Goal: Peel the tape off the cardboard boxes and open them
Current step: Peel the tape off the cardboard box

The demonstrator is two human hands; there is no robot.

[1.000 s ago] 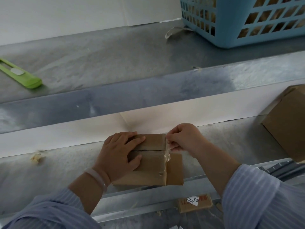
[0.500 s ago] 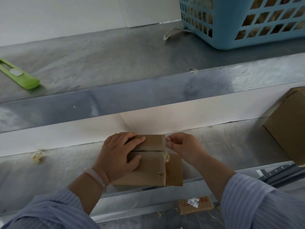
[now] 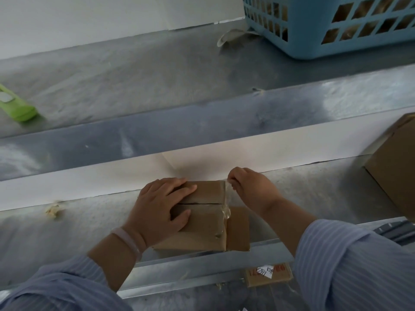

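Note:
A small brown cardboard box [image 3: 204, 230] lies on the lower metal shelf, a slit running across its top between the two flaps. My left hand [image 3: 160, 207] presses flat on the box's left half, fingers spread over the slit. At the far right corner of the box my right hand [image 3: 251, 189] pinches the end of a strip of clear tape [image 3: 226, 205]. The strip runs down the box's right edge and still sticks there.
A larger cardboard box [image 3: 397, 167] stands at the right edge of the same shelf. On the upper shelf lie a green box cutter [image 3: 15, 104] at the left and a blue plastic basket [image 3: 336, 25] at the right, a loose tape scrap [image 3: 229, 35] beside it. A labelled cardboard piece [image 3: 268, 273] lies below.
My right hand dropped to the box's right edge, then rose again to the far corner with the tape end pinched. My left hand has stayed pressed on the box.

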